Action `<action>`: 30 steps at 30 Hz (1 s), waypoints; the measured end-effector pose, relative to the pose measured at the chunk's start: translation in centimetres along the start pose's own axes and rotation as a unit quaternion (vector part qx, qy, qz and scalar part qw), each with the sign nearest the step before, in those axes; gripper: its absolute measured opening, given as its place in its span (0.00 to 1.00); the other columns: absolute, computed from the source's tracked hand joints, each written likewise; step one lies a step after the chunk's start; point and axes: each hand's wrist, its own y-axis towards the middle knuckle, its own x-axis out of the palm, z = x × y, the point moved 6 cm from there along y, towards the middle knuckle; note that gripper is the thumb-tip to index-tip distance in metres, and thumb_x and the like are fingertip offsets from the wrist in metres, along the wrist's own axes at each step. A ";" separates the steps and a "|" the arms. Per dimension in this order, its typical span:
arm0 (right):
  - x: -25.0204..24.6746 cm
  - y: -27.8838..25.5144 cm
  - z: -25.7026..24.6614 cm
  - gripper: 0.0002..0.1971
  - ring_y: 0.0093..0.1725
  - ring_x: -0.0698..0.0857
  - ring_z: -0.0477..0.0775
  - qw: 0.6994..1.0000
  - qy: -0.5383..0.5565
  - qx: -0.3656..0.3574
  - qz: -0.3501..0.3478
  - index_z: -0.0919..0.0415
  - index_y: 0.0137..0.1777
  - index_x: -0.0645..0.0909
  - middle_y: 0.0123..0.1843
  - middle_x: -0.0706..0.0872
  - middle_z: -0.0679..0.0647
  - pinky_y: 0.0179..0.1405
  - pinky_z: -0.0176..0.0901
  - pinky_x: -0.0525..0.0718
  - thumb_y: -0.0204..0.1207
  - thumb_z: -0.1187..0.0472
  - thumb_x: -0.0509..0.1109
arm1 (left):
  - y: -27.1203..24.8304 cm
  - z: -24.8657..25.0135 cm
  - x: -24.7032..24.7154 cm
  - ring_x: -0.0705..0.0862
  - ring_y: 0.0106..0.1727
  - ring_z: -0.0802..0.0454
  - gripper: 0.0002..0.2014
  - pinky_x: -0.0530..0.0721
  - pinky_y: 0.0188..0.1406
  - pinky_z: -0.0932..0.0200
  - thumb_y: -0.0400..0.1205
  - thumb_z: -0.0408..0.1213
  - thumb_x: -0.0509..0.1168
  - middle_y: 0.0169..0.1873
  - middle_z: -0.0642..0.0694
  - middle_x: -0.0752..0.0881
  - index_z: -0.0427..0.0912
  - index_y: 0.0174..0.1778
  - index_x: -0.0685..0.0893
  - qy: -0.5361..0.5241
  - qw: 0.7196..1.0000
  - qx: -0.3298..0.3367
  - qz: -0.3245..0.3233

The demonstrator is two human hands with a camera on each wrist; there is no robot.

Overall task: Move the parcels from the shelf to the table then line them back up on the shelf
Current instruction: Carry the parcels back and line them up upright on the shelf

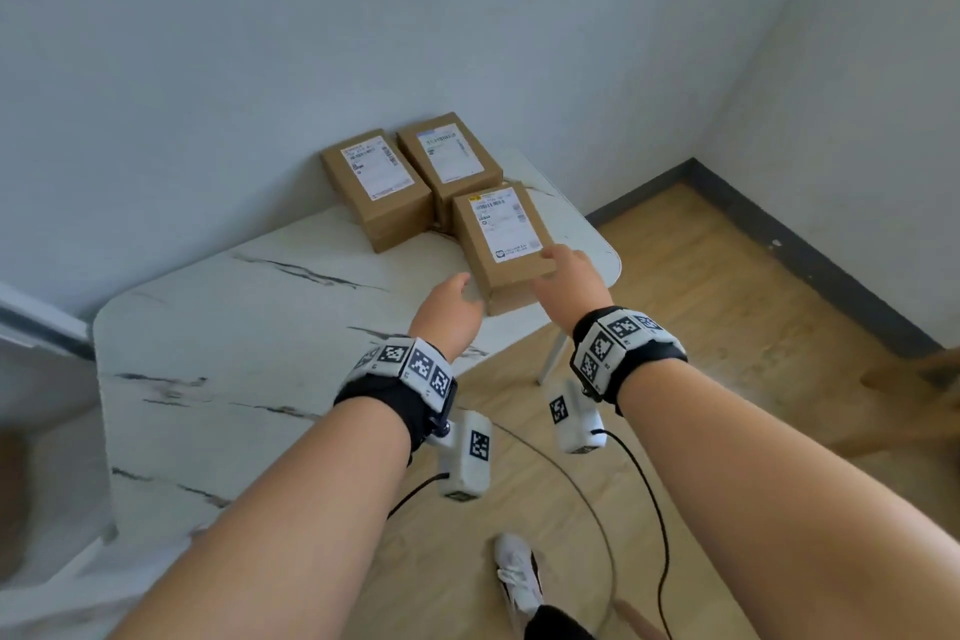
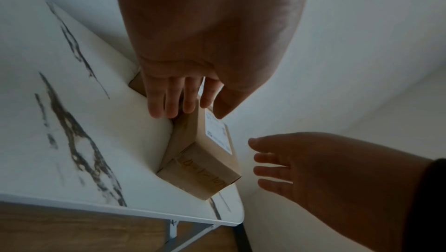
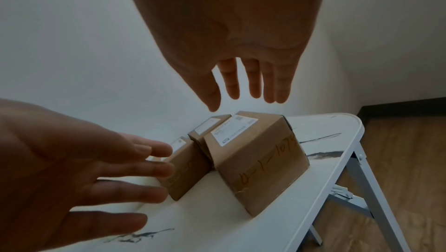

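Three brown parcels sit on the white marble-patterned table (image 1: 218,327), grouped at its far right end beside the wall (image 1: 208,68). Near parcel (image 1: 501,244): label up, handwriting on its near end face, lying close to the table's right edge. Left parcel (image 1: 376,187) and rear parcel (image 1: 449,161) lie side by side behind it, against the wall. Left hand (image 1: 449,312): fingers (image 2: 169,101) straight and spread, just beside the near parcel's left side; contact cannot be confirmed, and it holds nothing. Right hand (image 1: 569,281): fingers (image 3: 251,82) straight and loosely apart, over the near parcel's near right corner; the right wrist view shows a gap between fingertips and the parcel top, nothing held. Both wrists carry marker-tagged bands (image 1: 410,369) with cabled camera units. Wood floor (image 1: 727,327) below; one white shoe (image 1: 517,577) visible
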 end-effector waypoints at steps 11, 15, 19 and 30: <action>1.9 9.3 3.1 0.30 0.69 0.78 0.63 0.997 0.023 0.033 -0.061 0.63 0.81 0.60 0.74 0.76 0.61 0.60 0.51 0.78 0.83 0.52 0.62 | 4.4 -2.3 3.3 0.66 0.81 0.46 0.26 0.66 0.79 0.52 0.89 0.37 0.55 0.82 0.45 0.65 0.42 0.85 0.59 -0.055 0.994 -0.087 0.024; 2.9 9.0 4.0 0.28 0.56 0.81 0.60 0.996 0.042 0.032 -0.067 0.61 0.80 0.60 0.68 0.79 0.60 0.47 0.46 0.73 0.82 0.56 0.62 | 5.1 -2.4 3.0 0.66 0.81 0.46 0.26 0.64 0.78 0.54 0.89 0.40 0.54 0.82 0.44 0.65 0.41 0.84 0.60 -0.061 0.992 -0.097 0.043; 3.7 7.8 4.2 0.29 0.45 0.80 0.53 0.994 0.060 0.025 -0.092 0.59 0.78 0.61 0.54 0.81 0.53 0.43 0.45 0.75 0.80 0.57 0.65 | 5.0 -2.7 3.0 0.66 0.81 0.45 0.27 0.65 0.77 0.53 0.89 0.45 0.53 0.82 0.43 0.65 0.40 0.84 0.60 -0.080 0.988 -0.118 0.054; 9.0 2.2 2.7 0.38 0.56 0.78 0.53 0.973 0.073 0.046 -0.215 0.60 0.81 0.62 0.70 0.75 0.57 0.46 0.41 0.75 0.72 0.60 0.72 | -1.9 -9.0 2.3 0.83 0.64 0.46 0.21 0.81 0.67 0.44 0.84 0.39 0.64 0.65 0.47 0.84 0.41 0.73 0.76 -0.268 0.933 -0.193 0.144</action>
